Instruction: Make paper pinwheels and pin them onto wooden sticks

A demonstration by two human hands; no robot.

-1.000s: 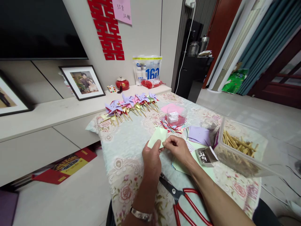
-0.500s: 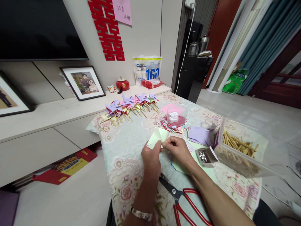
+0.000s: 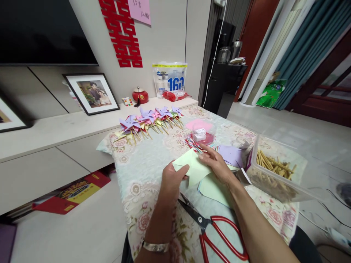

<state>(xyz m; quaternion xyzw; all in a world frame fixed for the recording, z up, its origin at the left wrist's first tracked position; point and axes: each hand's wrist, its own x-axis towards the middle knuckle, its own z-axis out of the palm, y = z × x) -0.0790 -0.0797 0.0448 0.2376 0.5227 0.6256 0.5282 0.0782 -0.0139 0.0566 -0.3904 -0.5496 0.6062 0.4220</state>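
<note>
My left hand [image 3: 172, 179] pinches a light green sheet of paper [image 3: 191, 167], its thumb on top near the lower left edge. On the paper's right side my right hand [image 3: 215, 162] grips with its thumb on the sheet and index finger stretched forward; its other fingers are partly hidden. The sheet has slits or folds and hangs loosely over the table. Below the hands lie red-handled scissors [image 3: 200, 220], blades pointing towards my left wrist. Under my right forearm is a stack of light green paper [image 3: 215, 191], beside a small box [image 3: 242, 176] partly covered by the arm.
Several finished paper pinwheels [image 3: 146, 116] lie at the table's back left. A round clear container [image 3: 204, 131] stands on patterned paper. Purple sheets [image 3: 231, 155] and a plastic bin of short sticks [image 3: 274, 182] are to the right. Picture frames [image 3: 91, 93] line the cabinet.
My right hand has moved from the paper's lower edge up to its right side, its index finger now extended. The sheet has opened out wider. The view has shifted slightly.
</note>
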